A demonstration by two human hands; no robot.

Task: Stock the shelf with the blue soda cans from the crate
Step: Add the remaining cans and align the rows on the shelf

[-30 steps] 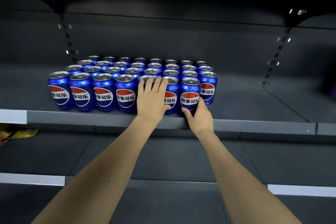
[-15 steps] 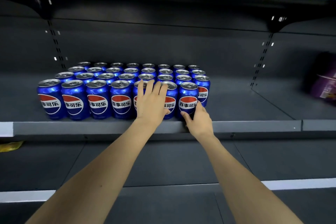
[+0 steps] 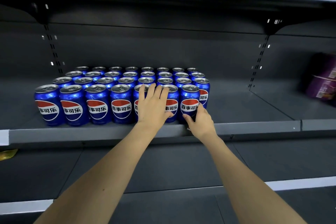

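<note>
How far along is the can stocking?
Done: a block of blue cans stands upright on the shelf, four rows deep. In hand: the left hand lies flat against two front cans; the right hand grips the front-row can beside them. Left: the front row is one can short at its right end. The crate is out of view.

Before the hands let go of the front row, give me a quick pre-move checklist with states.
1. Left hand flat against two front cans: ok.
2. Right hand gripping the end can low: ok.
3. Front row upright, labels forward: ok.
4. Front row flush, seven cans versus eight behind: not ok.
5. Free shelf space to the right: ok.
6. Crate within reach: cannot tell, out of view.
</note>
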